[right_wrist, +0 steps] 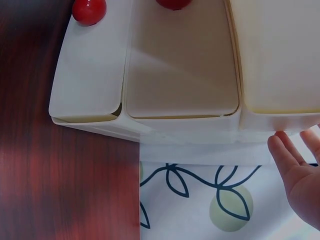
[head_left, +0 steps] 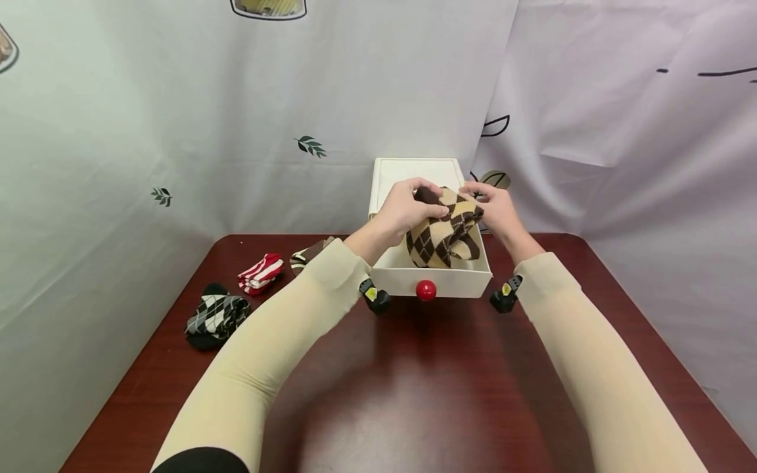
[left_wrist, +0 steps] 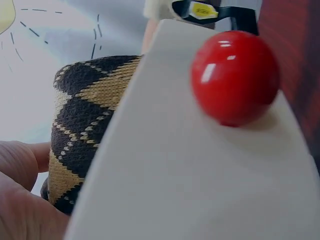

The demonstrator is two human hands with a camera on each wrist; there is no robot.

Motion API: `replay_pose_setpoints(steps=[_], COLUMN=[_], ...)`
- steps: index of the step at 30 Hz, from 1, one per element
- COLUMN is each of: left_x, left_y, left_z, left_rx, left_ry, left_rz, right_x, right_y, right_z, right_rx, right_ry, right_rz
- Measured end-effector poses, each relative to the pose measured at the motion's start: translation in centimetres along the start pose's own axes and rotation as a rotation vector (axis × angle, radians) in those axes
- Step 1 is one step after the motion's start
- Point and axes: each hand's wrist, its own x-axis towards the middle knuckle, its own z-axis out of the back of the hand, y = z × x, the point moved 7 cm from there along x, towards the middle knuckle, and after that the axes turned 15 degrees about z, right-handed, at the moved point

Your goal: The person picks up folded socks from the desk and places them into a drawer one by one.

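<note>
Just right of frame centre, the left hand (head_left: 408, 209) is pinching the folded brown-and-tan argyle socks (head_left: 439, 238), which are sitting directly to its right over the open white drawer (head_left: 397, 281), while the right hand (head_left: 498, 209) is holding parted fingers beside the drawer's right wall.

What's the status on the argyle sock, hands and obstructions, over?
Left fingers pinch brown-and-tan argyle sock. Right fingers beside it, grip unclear. Sock at open white drawer; drawer front partly blocks left wrist view.

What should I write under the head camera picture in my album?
A left hand holds an argyle sock at an open white drawer with a red knob.
</note>
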Motion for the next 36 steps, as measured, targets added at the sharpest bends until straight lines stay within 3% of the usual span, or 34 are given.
replay_pose_setpoints(steps=[10, 23, 32, 36], left_x=[0.0, -0.4, 0.3, 0.3], left_y=[2.0, 3.3, 3.9, 4.3], left_z=[-1.3, -1.7, -1.9, -2.2], left_rx=[0.079, 0.189, 0.250, 0.320], left_ry=[0.066, 0.046, -0.044, -0.022], left_rz=[0.054, 0.116, 0.128, 0.151], right_x=[-0.1, 0.1, 0.0, 0.0], right_y=[-0.1, 0.1, -0.1, -0.2], right_z=[-0.1, -0.1, 0.1, -0.1], right_rx=[0.011, -0.031, -0.016, -0.017], right_ry=[0.013, 0.024, 0.015, 0.028], right_rz=[-0.007, 0.014, -0.010, -0.007])
